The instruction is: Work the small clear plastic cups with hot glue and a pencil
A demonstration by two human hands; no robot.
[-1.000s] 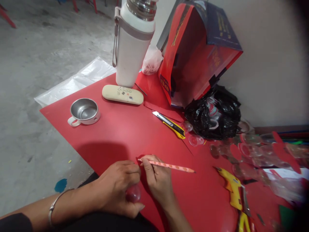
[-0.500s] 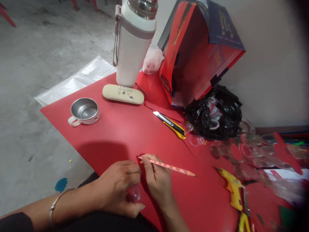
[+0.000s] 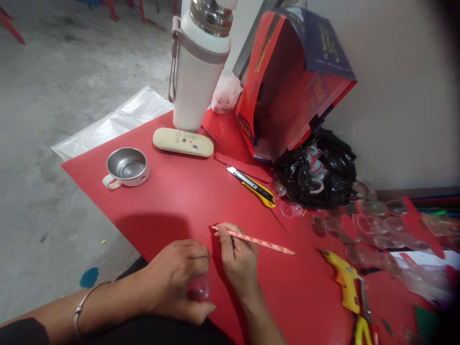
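Observation:
My left hand (image 3: pixel 179 275) is curled around a small clear, rounded plastic piece (image 3: pixel 199 288) near the table's front edge; fingers cover most of it. To its right, my right hand (image 3: pixel 237 256) holds a pink pencil (image 3: pixel 264 242) with orange spots between thumb and fingers. The pencil's dark pointed tip faces right, away from the left hand, and its other end sits at the fingertips. Both hands are over the red tabletop (image 3: pixel 172 191). Beyond the right hand lies a yellow utility knife (image 3: pixel 251 187) with its blade out.
A steel-lined cup (image 3: pixel 127 167), a cream case (image 3: pixel 183 142) and a tall white thermos (image 3: pixel 199 72) stand farther back. A red box (image 3: pixel 283 91) leans behind a black plastic bag (image 3: pixel 316 167). At right are a yellow glue gun (image 3: pixel 345 278) and several clear plastic pieces (image 3: pixel 381 225).
My right hand has shifted slightly right and away from the left hand, carrying the pencil. My left hand keeps its grip in place.

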